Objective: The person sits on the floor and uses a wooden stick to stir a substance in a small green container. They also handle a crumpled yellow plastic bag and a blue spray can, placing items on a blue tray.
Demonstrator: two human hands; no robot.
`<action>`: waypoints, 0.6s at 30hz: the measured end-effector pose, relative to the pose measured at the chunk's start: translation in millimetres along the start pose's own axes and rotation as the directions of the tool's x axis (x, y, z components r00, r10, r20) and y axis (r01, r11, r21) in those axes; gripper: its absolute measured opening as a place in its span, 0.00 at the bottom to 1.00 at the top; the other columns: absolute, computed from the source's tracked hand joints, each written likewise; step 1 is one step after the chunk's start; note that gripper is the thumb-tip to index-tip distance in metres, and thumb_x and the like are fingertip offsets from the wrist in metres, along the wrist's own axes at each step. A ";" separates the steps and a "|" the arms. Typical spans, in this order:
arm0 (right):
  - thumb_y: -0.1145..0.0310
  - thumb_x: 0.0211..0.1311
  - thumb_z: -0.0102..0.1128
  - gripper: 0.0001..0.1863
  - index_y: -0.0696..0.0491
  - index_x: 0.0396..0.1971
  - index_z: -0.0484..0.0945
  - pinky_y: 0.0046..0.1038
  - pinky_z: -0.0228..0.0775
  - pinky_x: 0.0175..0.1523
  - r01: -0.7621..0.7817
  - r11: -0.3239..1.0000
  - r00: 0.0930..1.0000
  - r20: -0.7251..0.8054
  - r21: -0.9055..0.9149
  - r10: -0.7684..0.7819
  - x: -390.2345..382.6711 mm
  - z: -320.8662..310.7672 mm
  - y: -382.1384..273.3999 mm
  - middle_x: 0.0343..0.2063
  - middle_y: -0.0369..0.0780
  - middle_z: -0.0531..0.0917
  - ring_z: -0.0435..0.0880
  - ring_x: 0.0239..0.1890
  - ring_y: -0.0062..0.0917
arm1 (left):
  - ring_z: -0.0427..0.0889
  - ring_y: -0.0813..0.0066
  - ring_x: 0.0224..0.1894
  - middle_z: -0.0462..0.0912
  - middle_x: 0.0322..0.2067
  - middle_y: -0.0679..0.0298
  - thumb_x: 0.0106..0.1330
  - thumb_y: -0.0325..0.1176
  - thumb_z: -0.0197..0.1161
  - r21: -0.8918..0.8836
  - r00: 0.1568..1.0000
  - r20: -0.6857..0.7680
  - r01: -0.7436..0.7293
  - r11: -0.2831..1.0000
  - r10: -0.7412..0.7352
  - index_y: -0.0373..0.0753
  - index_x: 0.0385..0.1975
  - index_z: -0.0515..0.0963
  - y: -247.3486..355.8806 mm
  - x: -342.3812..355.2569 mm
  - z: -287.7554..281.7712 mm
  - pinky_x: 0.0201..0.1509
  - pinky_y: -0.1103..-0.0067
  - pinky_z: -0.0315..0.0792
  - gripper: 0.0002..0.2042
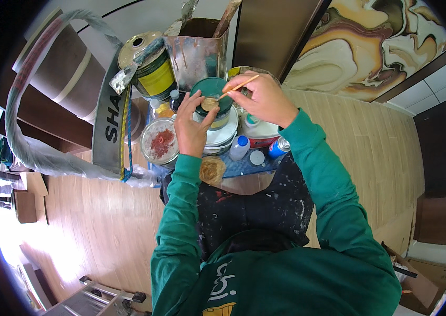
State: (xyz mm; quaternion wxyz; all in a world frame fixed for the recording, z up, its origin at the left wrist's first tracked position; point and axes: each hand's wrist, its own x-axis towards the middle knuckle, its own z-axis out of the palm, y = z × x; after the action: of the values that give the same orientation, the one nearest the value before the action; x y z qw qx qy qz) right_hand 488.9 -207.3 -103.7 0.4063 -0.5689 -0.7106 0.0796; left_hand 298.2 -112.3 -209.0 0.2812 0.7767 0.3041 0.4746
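My left hand [190,128] pinches a small round cup [209,105] with tan stuff in it, between thumb and fingers. Closed round a thin orange-brown stick, perhaps a fine brush [245,84], my right hand [266,98] points its lower end at the cup's rim. Whether bristles are on that end is too small to tell. Both hands are above a green-topped can [213,85], which stands on a white bucket lid [226,134]. Left of my left wrist is a round tub [159,141] with reddish stuff on its top.
Behind the hands stand a paint-streaked metal tin [196,60] holding tools, and a yellow-green can [155,79] with a smeared scraper. Nearer are a blue-capped bottle [239,148], a blue spray can [279,147] and crumpled plastic [212,169]. A plastic-wrapped frame [15,116] rises at left.
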 end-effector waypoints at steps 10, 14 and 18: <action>0.72 0.68 0.66 0.07 0.59 0.41 0.88 0.28 0.76 0.38 -0.052 0.997 0.999 0.001 0.058 0.052 6.7 0.7 -3.1 0.34 0.43 0.88 0.85 0.32 0.27 | 0.75 0.52 0.71 0.85 0.60 0.54 0.58 0.33 0.81 -0.075 0.999 -0.033 0.012 0.997 -0.015 0.35 0.50 0.86 -7.5 -1.0 5.6 0.74 0.63 0.68 0.21; 0.74 0.68 0.67 0.07 0.59 0.42 0.88 0.25 0.74 0.36 -0.082 0.990 0.997 0.025 0.117 0.079 2.1 -6.0 -3.0 0.34 0.41 0.88 0.83 0.31 0.22 | 0.76 0.54 0.71 0.85 0.60 0.55 0.58 0.32 0.81 -0.095 0.999 -0.050 0.007 0.995 -0.012 0.35 0.50 0.86 -10.6 -2.8 7.7 0.74 0.63 0.68 0.20; 0.74 0.68 0.67 0.07 0.58 0.42 0.89 0.23 0.72 0.34 -0.093 0.991 0.996 -0.007 0.093 0.094 2.3 -4.6 2.1 0.35 0.39 0.89 0.81 0.31 0.17 | 0.75 0.51 0.71 0.85 0.60 0.56 0.55 0.33 0.83 -0.125 0.998 -0.053 0.021 0.992 -0.028 0.36 0.50 0.86 -12.5 -3.2 9.3 0.74 0.62 0.68 0.22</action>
State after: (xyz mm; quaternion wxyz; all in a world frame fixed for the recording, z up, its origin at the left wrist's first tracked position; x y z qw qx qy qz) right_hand 493.5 -206.1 -100.7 0.4320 -0.5824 -0.6765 0.1282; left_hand 302.9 -107.8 -223.5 0.3265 0.7406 0.2910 0.5101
